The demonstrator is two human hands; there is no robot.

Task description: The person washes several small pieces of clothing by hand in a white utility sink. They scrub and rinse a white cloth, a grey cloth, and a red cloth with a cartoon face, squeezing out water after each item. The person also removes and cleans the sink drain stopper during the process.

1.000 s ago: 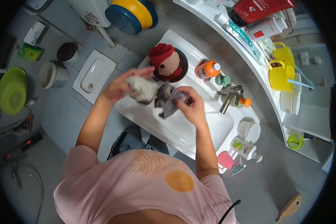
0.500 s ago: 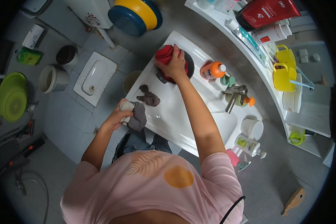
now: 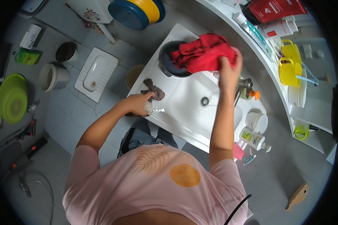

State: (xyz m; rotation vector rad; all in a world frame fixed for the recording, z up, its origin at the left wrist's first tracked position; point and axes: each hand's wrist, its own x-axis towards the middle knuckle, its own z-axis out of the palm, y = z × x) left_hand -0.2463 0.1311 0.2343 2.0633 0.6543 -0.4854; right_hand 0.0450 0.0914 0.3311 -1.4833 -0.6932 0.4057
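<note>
A crumpled red cloth (image 3: 206, 54) hangs from my right hand (image 3: 230, 73), whose fingers close on its right end. It spreads over the back of the white washbasin (image 3: 180, 127) and covers part of the rim of a dark round bowl (image 3: 168, 63). My left hand (image 3: 138, 104) is at the washbasin's left front edge, closed on a bunched grey and off-white cloth (image 3: 148, 108), mostly hidden under the fingers. Right beside its fingertips a twisted brownish-grey cloth (image 3: 154, 89) lies on the ledge; whether they touch it I cannot tell.
A metal faucet (image 3: 239, 90) stands at the washbasin's right, with a drain (image 3: 204, 101) in the bowl. A white tub (image 3: 257, 122) and a pump bottle (image 3: 251, 138) sit at the right corner. A white shelf (image 3: 266, 56) curves along the right. A beige bucket (image 3: 134, 75) stands left of the washbasin.
My right hand has lifted the red cloth out of the dark bowl and moved it right. The left hand has moved right and up with the grey cloth, toward the twisted cloth.
</note>
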